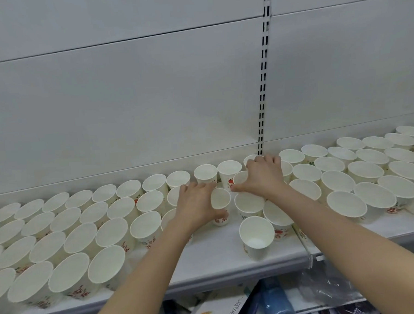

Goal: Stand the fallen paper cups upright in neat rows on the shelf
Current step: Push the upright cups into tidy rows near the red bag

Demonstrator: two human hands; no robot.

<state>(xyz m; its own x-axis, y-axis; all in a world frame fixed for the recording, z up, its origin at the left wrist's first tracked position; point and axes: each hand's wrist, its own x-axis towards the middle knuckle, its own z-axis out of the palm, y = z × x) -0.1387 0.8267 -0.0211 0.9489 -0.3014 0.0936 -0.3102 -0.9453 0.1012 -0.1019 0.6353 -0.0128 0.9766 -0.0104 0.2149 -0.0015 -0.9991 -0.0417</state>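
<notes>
1. At the middle of the white metal shelf (220, 249), where the rows thinned out, both hands worked among upright white paper cups with red print.
2. The left hand (196, 206) curled its fingers and thumb round one small white paper cup (220, 199), which stood mouth-up just right of the palm, its long axis vertical.
3. The right hand (264, 175) lay further back, fingers bent over the rim of a second white cup (240, 178) in the next row; it appeared to grip it, though the knuckles hid the contact.
4. A lone cup (257, 236) stood nearer the shelf's front edge, apart from the rows, closer to the right forearm than to the left.
5. No cup in view lay on its side, so the job looked nearly finished; closing the gap between the two hands seemed the likely next step.
</notes>
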